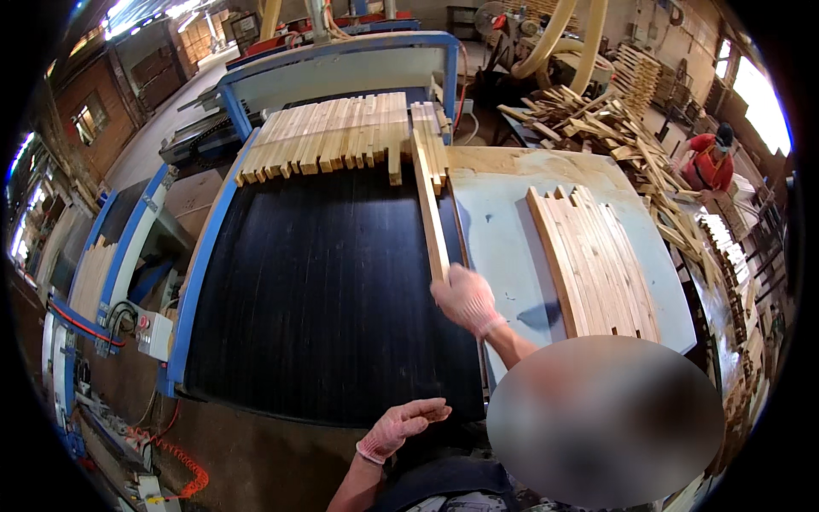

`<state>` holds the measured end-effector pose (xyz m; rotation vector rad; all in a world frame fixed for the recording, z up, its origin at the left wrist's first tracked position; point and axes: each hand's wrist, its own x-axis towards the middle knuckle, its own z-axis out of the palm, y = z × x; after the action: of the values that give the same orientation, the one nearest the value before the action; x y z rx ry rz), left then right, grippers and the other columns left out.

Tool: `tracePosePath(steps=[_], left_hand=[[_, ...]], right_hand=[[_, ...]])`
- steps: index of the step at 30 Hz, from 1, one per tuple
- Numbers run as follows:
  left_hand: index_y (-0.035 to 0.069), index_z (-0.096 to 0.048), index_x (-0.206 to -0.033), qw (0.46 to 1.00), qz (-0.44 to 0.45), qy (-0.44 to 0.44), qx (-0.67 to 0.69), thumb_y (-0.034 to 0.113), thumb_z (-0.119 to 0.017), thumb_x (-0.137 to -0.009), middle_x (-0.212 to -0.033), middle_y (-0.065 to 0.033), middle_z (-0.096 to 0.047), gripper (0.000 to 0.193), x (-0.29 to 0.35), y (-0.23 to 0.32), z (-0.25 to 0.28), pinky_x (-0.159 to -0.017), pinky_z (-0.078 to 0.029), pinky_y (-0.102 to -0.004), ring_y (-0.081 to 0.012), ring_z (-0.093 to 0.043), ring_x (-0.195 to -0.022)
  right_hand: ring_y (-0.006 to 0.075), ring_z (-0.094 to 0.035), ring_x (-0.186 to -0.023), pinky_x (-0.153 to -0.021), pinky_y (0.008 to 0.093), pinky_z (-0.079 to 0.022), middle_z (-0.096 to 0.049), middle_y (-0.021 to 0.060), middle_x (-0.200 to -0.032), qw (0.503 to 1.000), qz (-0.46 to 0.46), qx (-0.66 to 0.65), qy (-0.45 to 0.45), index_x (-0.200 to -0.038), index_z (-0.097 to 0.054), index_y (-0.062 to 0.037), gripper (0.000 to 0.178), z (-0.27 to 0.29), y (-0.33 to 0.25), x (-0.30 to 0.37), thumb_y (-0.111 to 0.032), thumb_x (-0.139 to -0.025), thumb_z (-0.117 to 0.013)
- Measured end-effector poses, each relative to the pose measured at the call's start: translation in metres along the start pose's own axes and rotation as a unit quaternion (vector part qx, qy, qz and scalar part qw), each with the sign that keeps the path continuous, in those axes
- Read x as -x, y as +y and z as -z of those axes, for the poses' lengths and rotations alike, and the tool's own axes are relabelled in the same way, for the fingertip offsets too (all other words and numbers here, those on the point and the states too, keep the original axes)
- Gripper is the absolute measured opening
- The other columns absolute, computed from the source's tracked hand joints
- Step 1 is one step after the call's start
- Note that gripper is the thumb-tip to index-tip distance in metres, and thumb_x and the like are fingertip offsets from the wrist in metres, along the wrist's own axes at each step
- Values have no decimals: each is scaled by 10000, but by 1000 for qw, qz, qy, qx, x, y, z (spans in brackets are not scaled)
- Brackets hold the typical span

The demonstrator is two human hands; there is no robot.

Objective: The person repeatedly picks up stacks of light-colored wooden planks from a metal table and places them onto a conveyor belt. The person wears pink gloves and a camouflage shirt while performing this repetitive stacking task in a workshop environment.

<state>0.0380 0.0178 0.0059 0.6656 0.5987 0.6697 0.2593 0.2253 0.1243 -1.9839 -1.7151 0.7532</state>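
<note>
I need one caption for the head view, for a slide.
A gloved right hand grips a wooden strip over a black belt, the left hand empty near its edge.

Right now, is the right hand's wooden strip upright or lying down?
Lying down: the wooden strip stretches lengthwise from the right hand along the black belt. Whether it touches the belt, I cannot tell.

held strip [432, 224]: smooth wood | belt [324, 282]: smooth, faintly glossy | gloves [467, 299]: matt knitted cloth
</note>
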Motion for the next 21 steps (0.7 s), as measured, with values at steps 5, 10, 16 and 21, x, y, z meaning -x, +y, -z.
tracePosePath(steps=[5,10,16,21], left_hand=[[-64,-529,-1540,997,-26,54,-58,141,-674,-1057,-1463,-176,-656,544,-39,17,-11,-1215,-443,-365,-242,-617,-1372],[-46,-361,-1645,980,-121,121,-97,184,-717,-1038,-1555,-237,-562,741,-108,-2,-47,-1225,-429,-382,-280,-583,-1411],[-55,-311,-1662,876,-168,53,-449,408,-808,-926,-1608,-300,-481,1001,-183,-23,-98,-1250,-366,-428,-405,-414,-1548],[-59,-329,-1643,776,-117,62,-617,522,-748,-946,-1580,-325,-461,999,-258,-42,-147,-1265,-299,-510,-482,-394,-1470]], right_hand=[[146,-656,-693,-636,362,-548,-707,110,-772,931,-102,-347,-39,-994,-679,38,278,-1,73,129,-230,-921,-682],[392,-705,-785,-736,482,-550,-696,221,-807,968,-84,-231,46,-989,-665,2,360,-2,138,199,-350,-925,-708],[476,-723,-853,-786,571,-565,-736,225,-862,986,-135,70,68,-1105,-604,-23,393,21,201,213,-387,-963,-653],[427,-758,-904,-791,556,-583,-772,200,-938,975,-178,116,66,-1213,-603,-12,437,57,231,212,-374,-970,-636]])
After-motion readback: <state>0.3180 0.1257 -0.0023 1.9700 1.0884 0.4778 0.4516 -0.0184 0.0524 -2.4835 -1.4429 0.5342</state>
